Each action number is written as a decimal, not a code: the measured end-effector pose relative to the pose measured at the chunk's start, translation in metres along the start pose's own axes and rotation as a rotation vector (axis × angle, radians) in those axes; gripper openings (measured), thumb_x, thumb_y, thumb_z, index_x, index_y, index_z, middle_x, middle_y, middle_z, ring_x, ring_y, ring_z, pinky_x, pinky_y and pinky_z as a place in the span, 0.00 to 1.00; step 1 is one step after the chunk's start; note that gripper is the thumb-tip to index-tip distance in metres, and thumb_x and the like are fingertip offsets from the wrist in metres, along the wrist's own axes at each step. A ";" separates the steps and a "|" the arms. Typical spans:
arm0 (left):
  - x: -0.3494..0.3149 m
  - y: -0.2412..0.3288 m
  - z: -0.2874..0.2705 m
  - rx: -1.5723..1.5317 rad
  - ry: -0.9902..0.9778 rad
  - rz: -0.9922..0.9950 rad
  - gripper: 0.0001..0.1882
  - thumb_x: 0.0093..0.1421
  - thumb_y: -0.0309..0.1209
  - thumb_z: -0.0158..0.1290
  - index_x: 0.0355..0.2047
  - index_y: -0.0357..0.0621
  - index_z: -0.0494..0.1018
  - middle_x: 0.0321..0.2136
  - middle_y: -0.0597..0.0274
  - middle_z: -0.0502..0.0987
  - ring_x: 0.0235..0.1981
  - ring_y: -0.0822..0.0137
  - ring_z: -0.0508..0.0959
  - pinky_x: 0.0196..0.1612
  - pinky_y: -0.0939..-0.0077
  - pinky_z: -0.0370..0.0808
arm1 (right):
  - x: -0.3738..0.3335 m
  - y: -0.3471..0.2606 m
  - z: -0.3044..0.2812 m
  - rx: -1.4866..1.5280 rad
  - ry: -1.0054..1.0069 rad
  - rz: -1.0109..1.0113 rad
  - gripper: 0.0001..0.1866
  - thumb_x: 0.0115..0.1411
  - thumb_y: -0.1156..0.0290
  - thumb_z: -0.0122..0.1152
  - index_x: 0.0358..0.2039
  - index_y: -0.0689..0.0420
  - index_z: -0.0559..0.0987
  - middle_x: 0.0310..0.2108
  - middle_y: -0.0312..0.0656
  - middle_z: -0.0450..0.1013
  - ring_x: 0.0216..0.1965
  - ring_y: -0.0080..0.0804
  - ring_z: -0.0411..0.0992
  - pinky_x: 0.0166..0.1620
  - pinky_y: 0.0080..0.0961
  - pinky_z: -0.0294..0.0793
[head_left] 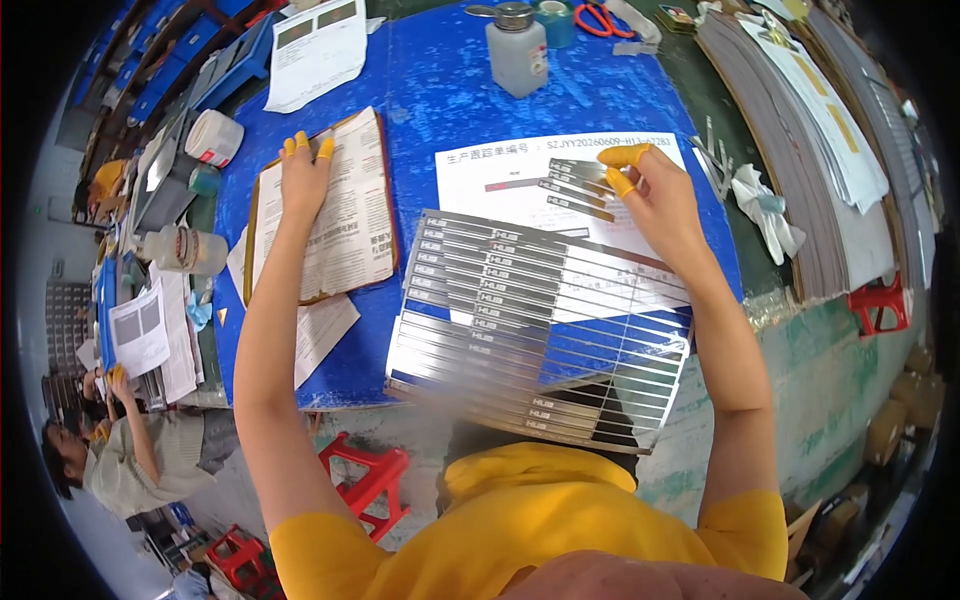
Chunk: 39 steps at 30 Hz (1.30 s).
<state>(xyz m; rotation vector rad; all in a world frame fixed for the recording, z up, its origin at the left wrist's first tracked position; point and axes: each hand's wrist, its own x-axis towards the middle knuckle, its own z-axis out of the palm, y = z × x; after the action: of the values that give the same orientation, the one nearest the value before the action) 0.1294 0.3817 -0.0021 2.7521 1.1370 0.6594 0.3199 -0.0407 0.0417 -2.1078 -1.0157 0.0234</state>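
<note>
My left hand (303, 182), yellow finger cots on its fingertips, lies with its fingers stretched flat on a newspaper-covered tray (345, 215) with a brown rim. Several thin, shiny metal strips with dark marked ends (580, 187) fan out over a printed white sheet (480, 175). My right hand (655, 195), also wearing yellow finger cots, pinches these strips at their right ends. In front of me a slotted metal sheet (520, 320) overhangs the table's near edge. Marked strips fill its left part, and open slots run across its right. A blurred patch covers part of its lower left.
On the blue table (430, 80) stand a pump bottle (517, 55), tape rolls and red scissors (600, 18). Stacked boards with papers (770, 150) line the right. White tubs (213, 138) stand at left. A co-worker sits at far left; a red stool (370, 480) stands below the table.
</note>
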 end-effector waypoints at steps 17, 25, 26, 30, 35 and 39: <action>-0.068 0.221 -0.018 -0.402 -0.180 0.809 0.14 0.52 0.26 0.57 0.41 0.43 0.77 0.40 0.57 0.75 0.45 0.58 0.71 0.50 0.67 0.68 | -0.002 0.015 0.004 -0.244 0.046 -0.111 0.10 0.50 0.73 0.64 0.34 0.60 0.79 0.35 0.44 0.71 0.39 0.42 0.69 0.42 0.32 0.69; -0.071 0.250 -0.013 -0.284 -0.348 0.695 0.12 0.49 0.23 0.56 0.36 0.41 0.79 0.36 0.57 0.76 0.41 0.60 0.73 0.46 0.69 0.71 | -0.001 0.013 0.006 -0.224 0.036 -0.091 0.08 0.48 0.74 0.63 0.31 0.59 0.78 0.31 0.42 0.70 0.38 0.39 0.69 0.41 0.32 0.70; -0.071 0.253 -0.014 -0.275 -0.360 0.671 0.11 0.49 0.23 0.55 0.35 0.42 0.79 0.35 0.57 0.76 0.41 0.60 0.73 0.46 0.69 0.72 | 0.000 0.014 0.006 -0.232 0.045 -0.105 0.08 0.48 0.74 0.63 0.30 0.60 0.78 0.30 0.42 0.70 0.38 0.39 0.69 0.41 0.32 0.70; -0.069 0.260 -0.024 -0.248 -0.456 0.681 0.11 0.51 0.24 0.55 0.36 0.40 0.77 0.35 0.55 0.74 0.42 0.59 0.72 0.45 0.69 0.71 | -0.001 0.015 0.006 -0.244 0.049 -0.084 0.07 0.48 0.76 0.62 0.29 0.60 0.77 0.30 0.42 0.70 0.37 0.39 0.69 0.40 0.33 0.70; -0.069 0.260 -0.017 -0.290 -0.449 0.685 0.09 0.51 0.22 0.54 0.34 0.40 0.77 0.35 0.56 0.75 0.42 0.58 0.72 0.46 0.68 0.70 | -0.001 0.012 0.005 -0.209 0.024 -0.050 0.06 0.47 0.77 0.61 0.29 0.61 0.77 0.30 0.43 0.70 0.37 0.40 0.70 0.39 0.33 0.71; -0.065 0.262 -0.018 -0.277 -0.538 0.650 0.08 0.52 0.22 0.53 0.34 0.37 0.75 0.37 0.56 0.75 0.44 0.58 0.71 0.48 0.69 0.69 | -0.002 0.011 0.005 -0.157 0.024 -0.026 0.07 0.47 0.77 0.61 0.29 0.61 0.77 0.29 0.43 0.70 0.36 0.40 0.70 0.39 0.33 0.71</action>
<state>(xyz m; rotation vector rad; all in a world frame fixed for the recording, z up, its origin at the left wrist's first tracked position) 0.2516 0.1472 0.0545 2.7559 0.0331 0.0692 0.3245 -0.0428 0.0304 -2.2308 -1.0599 -0.0978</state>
